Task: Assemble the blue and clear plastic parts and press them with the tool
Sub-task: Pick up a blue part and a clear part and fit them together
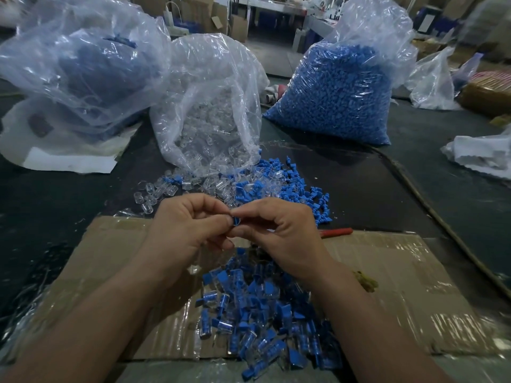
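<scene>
Over cardboard (110,244) on the dark counter (359,189), I see my left hand (188,228) and right hand (282,230) meet, fingers curled, pinching one blue part (236,221); mostly hidden, its long axis is unclear.

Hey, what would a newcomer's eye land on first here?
Probably the bulging bag of blue parts at back right, next to the open bag of clear parts spilling onto the table at centre. Nearer, the left hand and right hand pinch a blue piece together above a heap of assembled pieces on the cardboard.
</scene>
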A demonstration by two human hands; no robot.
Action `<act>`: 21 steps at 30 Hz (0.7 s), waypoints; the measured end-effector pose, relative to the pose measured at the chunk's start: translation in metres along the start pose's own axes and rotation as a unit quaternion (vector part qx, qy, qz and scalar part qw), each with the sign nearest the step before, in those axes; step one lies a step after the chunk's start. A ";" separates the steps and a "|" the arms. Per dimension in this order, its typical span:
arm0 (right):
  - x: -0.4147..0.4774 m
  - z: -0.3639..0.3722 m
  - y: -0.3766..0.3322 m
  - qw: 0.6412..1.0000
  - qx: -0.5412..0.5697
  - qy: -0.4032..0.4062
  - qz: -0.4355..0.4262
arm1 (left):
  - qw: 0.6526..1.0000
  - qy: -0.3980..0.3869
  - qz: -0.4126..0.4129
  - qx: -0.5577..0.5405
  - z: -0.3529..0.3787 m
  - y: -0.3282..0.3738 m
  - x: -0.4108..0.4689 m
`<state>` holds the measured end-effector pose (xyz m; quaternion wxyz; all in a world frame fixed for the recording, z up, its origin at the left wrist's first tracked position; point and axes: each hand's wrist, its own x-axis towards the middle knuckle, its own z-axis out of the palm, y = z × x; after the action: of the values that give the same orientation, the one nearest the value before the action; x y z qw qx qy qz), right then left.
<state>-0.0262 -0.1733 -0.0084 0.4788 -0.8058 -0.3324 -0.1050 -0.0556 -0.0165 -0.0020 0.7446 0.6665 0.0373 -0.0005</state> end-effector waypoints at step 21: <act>-0.001 -0.004 0.000 0.994 0.095 0.009 0.052 | 0.996 -0.050 -0.038 -0.068 -0.002 -0.003 0.000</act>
<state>-0.0264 -0.1770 -0.0064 0.5609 -0.7718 -0.2944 -0.0552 -0.0556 -0.0152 -0.0050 0.7884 0.6117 0.0253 -0.0598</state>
